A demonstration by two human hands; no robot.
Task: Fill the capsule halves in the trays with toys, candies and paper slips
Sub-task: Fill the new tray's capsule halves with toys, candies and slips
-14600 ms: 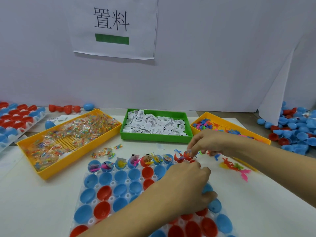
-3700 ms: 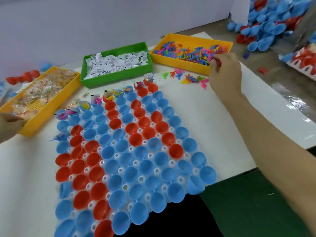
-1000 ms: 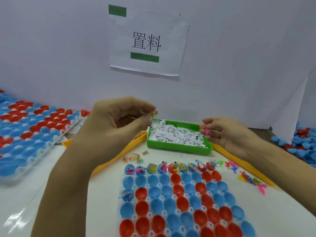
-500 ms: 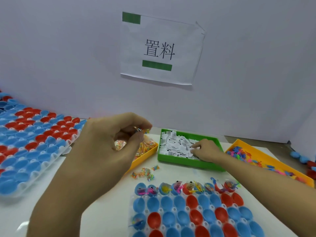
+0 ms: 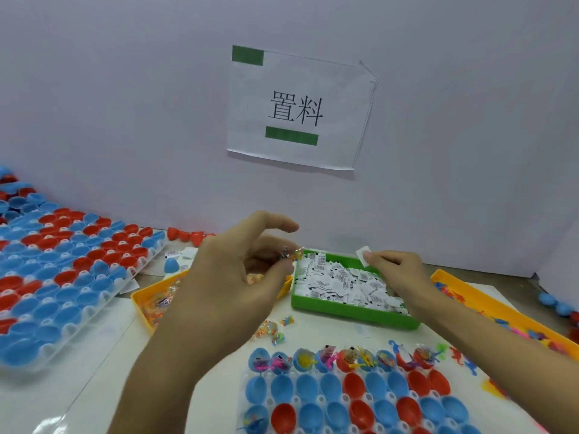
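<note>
My left hand (image 5: 238,277) hovers over the yellow candy bin (image 5: 147,296) and holds small clear candy packets (image 5: 291,253) between thumb and fingers. Above the green bin of paper slips (image 5: 351,311), my right hand (image 5: 398,270) pinches one white paper slip (image 5: 362,255). Below them lies the clear tray of blue and red capsule halves (image 5: 344,399). Its top row (image 5: 341,360) holds toys, candy packets and slips; the rows below look mostly bare.
A second tray of capsule halves (image 5: 62,270) lies at the left. A yellow bin of small coloured toys (image 5: 501,308) sits at the right, with loose toys (image 5: 463,358) beside the tray. Loose candy packets (image 5: 272,332) lie between bins and tray. A white wall with a paper sign (image 5: 297,111) stands behind.
My right hand has lifted out of the green bin pinching a paper slip. The left hand stays raised over the candy bin with packets in its fingers.
</note>
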